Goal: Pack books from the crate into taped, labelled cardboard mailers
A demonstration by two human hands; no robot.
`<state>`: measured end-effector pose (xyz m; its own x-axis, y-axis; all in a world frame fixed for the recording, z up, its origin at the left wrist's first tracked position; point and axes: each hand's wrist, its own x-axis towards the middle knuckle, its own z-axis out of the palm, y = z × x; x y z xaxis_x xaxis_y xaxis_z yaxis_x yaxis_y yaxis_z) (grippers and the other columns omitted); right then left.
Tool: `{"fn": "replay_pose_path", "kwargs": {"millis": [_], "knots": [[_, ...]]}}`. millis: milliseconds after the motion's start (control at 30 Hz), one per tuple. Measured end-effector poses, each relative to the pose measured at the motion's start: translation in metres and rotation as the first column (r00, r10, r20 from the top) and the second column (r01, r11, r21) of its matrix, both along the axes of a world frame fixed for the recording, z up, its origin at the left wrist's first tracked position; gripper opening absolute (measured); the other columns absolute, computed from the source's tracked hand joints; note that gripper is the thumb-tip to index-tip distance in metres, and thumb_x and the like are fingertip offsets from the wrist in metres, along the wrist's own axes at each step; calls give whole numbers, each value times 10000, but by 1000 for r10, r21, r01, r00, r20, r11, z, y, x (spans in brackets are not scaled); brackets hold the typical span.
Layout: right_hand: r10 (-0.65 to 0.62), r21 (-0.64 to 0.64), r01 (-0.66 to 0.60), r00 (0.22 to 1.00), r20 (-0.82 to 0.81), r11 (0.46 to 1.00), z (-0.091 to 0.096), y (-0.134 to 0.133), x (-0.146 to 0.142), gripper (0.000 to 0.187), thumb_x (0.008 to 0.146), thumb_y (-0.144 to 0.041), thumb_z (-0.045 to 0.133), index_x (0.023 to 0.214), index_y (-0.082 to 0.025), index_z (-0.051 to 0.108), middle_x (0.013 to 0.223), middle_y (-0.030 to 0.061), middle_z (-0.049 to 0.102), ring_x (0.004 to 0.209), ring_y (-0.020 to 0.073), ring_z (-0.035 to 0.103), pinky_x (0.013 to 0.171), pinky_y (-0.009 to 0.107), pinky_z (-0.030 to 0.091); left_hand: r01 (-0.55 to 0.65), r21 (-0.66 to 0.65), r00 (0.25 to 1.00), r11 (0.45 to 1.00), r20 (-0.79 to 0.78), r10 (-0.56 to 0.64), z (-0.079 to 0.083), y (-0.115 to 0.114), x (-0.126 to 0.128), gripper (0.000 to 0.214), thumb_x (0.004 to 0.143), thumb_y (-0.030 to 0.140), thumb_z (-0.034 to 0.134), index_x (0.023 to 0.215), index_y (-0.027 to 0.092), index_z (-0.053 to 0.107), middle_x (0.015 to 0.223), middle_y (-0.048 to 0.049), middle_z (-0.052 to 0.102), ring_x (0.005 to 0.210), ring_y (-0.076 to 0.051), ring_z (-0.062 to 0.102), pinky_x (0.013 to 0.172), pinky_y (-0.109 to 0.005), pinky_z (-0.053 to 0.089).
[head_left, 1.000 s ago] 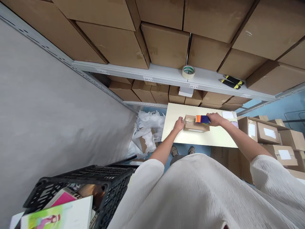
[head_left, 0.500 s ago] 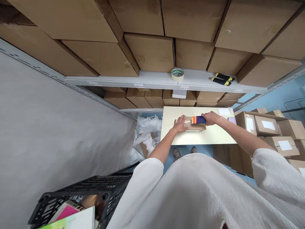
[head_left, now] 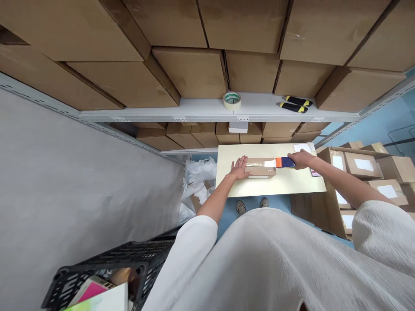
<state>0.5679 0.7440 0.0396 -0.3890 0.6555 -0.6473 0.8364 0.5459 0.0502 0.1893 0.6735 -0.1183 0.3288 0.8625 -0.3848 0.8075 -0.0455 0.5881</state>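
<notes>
A small cardboard box [head_left: 260,169] lies on the pale yellow tabletop [head_left: 246,188], with a shiny strip of clear tape along its top. My left hand [head_left: 239,167] rests on the box's left end, fingers spread. In my right hand [head_left: 301,159] is a blue and orange tape dispenser [head_left: 285,162], its orange end at the box's right edge. The fingers of that hand are wrapped round the dispenser's far end.
A roll of tape [head_left: 232,100] and two black-and-yellow utility knives [head_left: 294,104] lie on the shelf ahead. Cardboard boxes fill the shelves. At right stands a large carton [head_left: 335,190] of labelled boxes; at lower left, a black crate [head_left: 97,259]. White wrapping [head_left: 197,175] lies left of the table.
My right hand has drawn the tape dispenser rightwards along the box top to its right edge, leaving more tape showing. My left hand stays on the box's left end.
</notes>
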Motion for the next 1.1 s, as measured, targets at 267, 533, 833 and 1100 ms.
{"fn": "replay_pose_path", "kwargs": {"millis": [267, 533, 833, 1100], "knots": [[-13, -26, 13, 1000, -8, 1000, -7, -8, 60, 428, 766, -228, 767, 1161, -259, 604, 1013, 115, 778, 949, 347, 712, 959, 447, 381, 25, -33, 997, 999, -70, -28, 4, 2, 0, 1163, 879, 741, 662, 1780, 330, 53, 1872, -92, -5, 1721, -414, 18, 1357, -652, 6], [-10, 13, 9, 998, 56, 1000, -30, -7, 83, 471, 787, -166, 705, 1242, -226, 599, 1121, 164, 771, 1019, 362, 711, 947, 452, 376, 18, -66, 995, 998, -96, -24, 10, 2, 4, 1180, 876, 725, 673, 1779, 336, 21, 1871, -87, -52, 1723, -401, 3, 1360, -645, 19], [-56, 30, 53, 992, 110, 998, -80, -9, 45, 569, 776, -221, 757, 1321, -194, 597, 1154, 204, 775, 1111, 396, 725, 1039, 498, 356, 3, -88, 995, 996, -96, -12, 11, 3, 7, 1211, 867, 715, 690, 1777, 339, -14, 1866, -95, -97, 1717, -429, 60, 1354, -655, 66], [-65, 6, 65, 984, 164, 998, -102, -5, 1, 580, 793, -203, 781, 1342, -197, 594, 1153, 178, 771, 1119, 385, 723, 1081, 488, 330, 26, -116, 991, 993, -124, -40, 19, 1, 10, 1195, 902, 726, 626, 1765, 345, -108, 1856, -71, -173, 1724, -393, 39, 1362, -638, 53]]}}
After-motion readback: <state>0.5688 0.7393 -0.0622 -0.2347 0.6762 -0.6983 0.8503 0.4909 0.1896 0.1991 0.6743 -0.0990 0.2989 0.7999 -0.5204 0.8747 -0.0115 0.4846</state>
